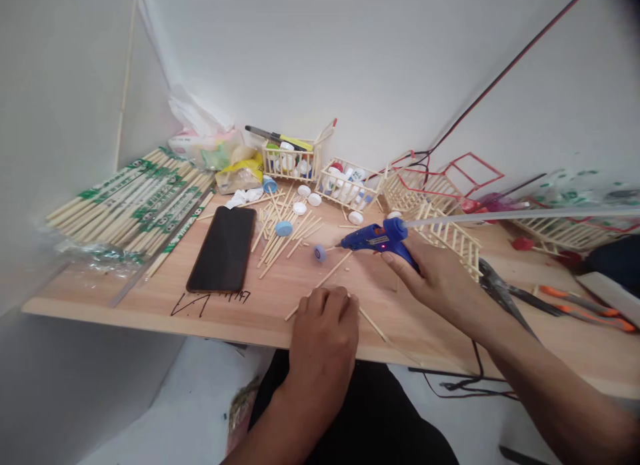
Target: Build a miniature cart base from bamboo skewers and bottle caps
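Note:
My right hand (430, 278) grips a blue hot glue gun (373, 238) by its handle, with a long clear glue stick (500, 215) running out of its back and a small red light on its side. Its nozzle points left, close to an upright light-purple bottle cap (319, 253). My left hand (325, 325) is closed at the table's front edge, fingers curled down over thin wooden sticks (373, 325) whose ends stick out on both sides; the fingertips are hidden. One stick (336, 268) slants up from it toward the nozzle.
Loose cut sticks (280, 241) and caps lie mid-table beside a black phone (223, 251). Wrapped chopsticks (145, 198) fill the left. Small stick crates (350, 185) stand behind, some holding caps. Pliers (505, 291) and orange-handled cutters (587, 308) lie right; cables hang below.

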The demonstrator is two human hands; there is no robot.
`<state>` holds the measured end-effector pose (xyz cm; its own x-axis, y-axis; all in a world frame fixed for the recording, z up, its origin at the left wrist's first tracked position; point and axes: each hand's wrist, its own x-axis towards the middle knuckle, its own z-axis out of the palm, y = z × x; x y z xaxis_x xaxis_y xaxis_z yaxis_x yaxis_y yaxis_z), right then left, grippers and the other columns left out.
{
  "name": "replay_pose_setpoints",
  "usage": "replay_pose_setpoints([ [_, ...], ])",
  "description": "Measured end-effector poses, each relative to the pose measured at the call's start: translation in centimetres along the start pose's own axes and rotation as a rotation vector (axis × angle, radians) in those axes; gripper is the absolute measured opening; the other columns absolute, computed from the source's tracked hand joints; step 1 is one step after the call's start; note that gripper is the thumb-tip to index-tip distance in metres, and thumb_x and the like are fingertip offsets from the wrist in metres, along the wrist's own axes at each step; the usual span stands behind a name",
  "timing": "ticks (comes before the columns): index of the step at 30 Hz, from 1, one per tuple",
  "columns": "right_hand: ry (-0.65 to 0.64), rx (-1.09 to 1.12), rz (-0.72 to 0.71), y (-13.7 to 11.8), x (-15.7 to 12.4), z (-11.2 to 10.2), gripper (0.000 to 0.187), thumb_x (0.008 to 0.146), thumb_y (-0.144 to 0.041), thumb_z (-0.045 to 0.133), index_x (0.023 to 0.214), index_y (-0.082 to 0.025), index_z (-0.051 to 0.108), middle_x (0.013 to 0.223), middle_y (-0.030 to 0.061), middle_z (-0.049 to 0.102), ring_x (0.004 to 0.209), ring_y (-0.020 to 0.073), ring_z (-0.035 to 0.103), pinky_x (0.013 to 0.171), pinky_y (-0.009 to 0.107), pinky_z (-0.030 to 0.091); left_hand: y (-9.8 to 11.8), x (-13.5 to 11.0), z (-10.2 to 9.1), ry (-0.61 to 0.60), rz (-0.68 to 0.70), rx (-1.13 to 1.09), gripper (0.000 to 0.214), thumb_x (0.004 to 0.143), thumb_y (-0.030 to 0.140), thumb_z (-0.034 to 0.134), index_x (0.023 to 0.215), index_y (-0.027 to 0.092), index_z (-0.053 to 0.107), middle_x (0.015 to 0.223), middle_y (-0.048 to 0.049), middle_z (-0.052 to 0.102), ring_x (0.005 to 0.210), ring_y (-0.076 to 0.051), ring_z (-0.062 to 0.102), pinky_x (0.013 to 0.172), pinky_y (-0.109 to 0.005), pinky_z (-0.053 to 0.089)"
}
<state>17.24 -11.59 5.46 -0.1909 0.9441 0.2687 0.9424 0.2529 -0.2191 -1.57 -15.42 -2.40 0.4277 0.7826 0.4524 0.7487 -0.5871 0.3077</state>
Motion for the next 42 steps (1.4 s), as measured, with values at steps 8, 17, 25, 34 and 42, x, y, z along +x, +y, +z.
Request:
replay_pose_setpoints([
  [8, 0.028, -0.009, -0.023, -0.11, -0.17, -0.11, 0.024, 0.093, -0.040, 0.044, 0.081, -0.020, 0.052, 0.066, 0.0018, 0.059, 0.056, 0.0159, 0.051, 0.054, 0.027, 0.033, -0.01, 0.03, 0.14, 0.006, 0.005, 0.017, 0.025, 0.088, 0.017, 0.054, 0.111, 0.020, 0.062, 0.107, -0.0061, 0.061, 0.090, -0.022, 0.052, 0.072, -0.039, 0.044],
  [17, -0.008, -0.028, -0.002, -0.36, -0.22, -0.56, 0.026, 0.094, -0.042, 0.042, 0.081, -0.021, 0.051, 0.069, 0.0025, 0.061, 0.060, 0.0169, 0.054, 0.056, 0.027, 0.035, 0.01, 0.08, -0.01, 0.010, 0.006, 0.023, 0.024, 0.088, 0.018, 0.054, 0.111, 0.019, 0.062, 0.106, -0.0055, 0.061, 0.090, -0.021, 0.052, 0.070, -0.039, 0.044],
  [25, -0.028, -0.034, -0.014, -0.42, -0.08, -0.54, 0.026, 0.094, -0.042, 0.041, 0.082, -0.021, 0.052, 0.072, 0.0040, 0.063, 0.062, 0.0185, 0.055, 0.057, 0.028, 0.036, 0.07, 0.04, -0.07, 0.007, -0.002, 0.017, 0.024, 0.088, 0.018, 0.054, 0.111, 0.020, 0.061, 0.107, -0.0049, 0.060, 0.090, -0.021, 0.051, 0.071, -0.039, 0.044],
  [34, -0.031, -0.039, -0.003, -0.45, -0.10, -0.52, 0.024, 0.093, -0.041, 0.042, 0.083, -0.021, 0.052, 0.073, 0.0038, 0.062, 0.062, 0.0184, 0.056, 0.057, 0.028, 0.036, 0.07, 0.05, -0.13, 0.012, -0.001, -0.002, 0.024, 0.088, 0.017, 0.054, 0.110, 0.019, 0.061, 0.106, -0.0050, 0.060, 0.091, -0.021, 0.051, 0.072, -0.038, 0.043],
  [42, -0.042, -0.042, -0.004, -0.49, -0.06, -0.83, 0.024, 0.094, -0.040, 0.042, 0.082, -0.021, 0.050, 0.073, 0.0034, 0.062, 0.062, 0.0178, 0.055, 0.058, 0.028, 0.037, 0.02, 0.01, -0.02, 0.007, 0.006, 0.013, 0.025, 0.087, 0.019, 0.056, 0.112, 0.019, 0.061, 0.108, -0.0056, 0.060, 0.091, -0.021, 0.051, 0.072, -0.038, 0.044],
])
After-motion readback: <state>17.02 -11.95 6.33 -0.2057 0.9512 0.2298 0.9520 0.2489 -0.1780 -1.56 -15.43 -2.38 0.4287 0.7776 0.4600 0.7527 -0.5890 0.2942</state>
